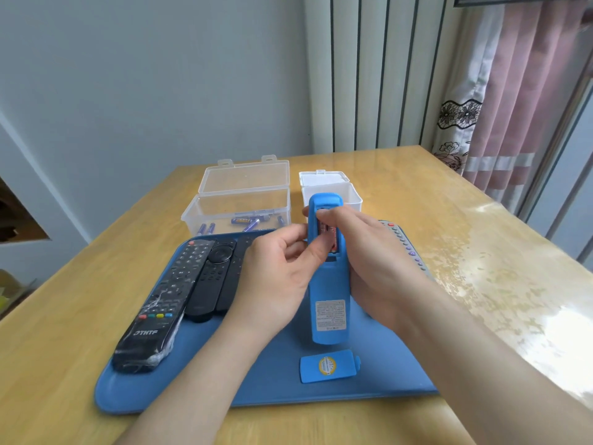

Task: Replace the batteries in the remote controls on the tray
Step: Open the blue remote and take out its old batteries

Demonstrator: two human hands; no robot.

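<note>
In the head view, a blue remote [326, 303] is held back-up at the centre of the frame, above the blue tray [272, 383], its near end low over the tray floor. Its battery bay is uncovered, and a reddish battery [333, 239] shows inside.

The right hand [372, 258] grips the blue remote from the frame's right, fingers curled round its body, with one fingertip laid across the top of the bay. The left hand [282, 271] comes in from the frame's left, its fingers bent against the remote's left edge and its thumb on the open bay. Whether the thumb touches the battery itself I cannot tell.

The loose blue cover [330, 367], with a round yellow sticker, lies flat on the tray just below the remote's near end.

At the tray's left a plastic-wrapped black remote [157, 303] lies face-up, with two bare black remotes [213, 274] close beside it. A grey remote [405, 247] shows at the tray's right edge, partly hidden by the right hand.

Beyond the tray, at the frame's centre, stands an open clear box [208, 216] with purple batteries [244, 220] on its floor. An open white box [353, 192] stands just to its right. All rest on a wooden table [465, 226].
</note>
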